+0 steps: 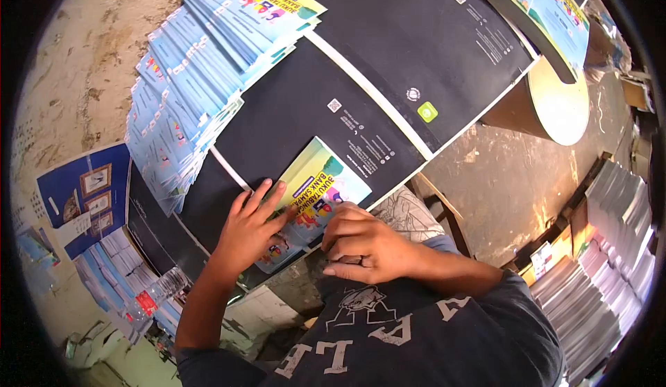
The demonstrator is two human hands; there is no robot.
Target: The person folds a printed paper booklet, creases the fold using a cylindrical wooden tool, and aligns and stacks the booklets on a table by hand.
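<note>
A yellow and blue printed booklet lies on the black printed board at its near edge. My left hand rests with fingers spread on the booklet's left side. Over its right side is my right hand, fingers curled, a ring on one finger; what it holds, if anything, is hidden. Farther up and to the left, many similar booklets lie fanned out in overlapping rows on the board.
More printed sheets lie at the top right, above a large roll. Paper stacks stand at the lower right. At the lower left are a plastic bottle, paper bundles and a blue picture sheet.
</note>
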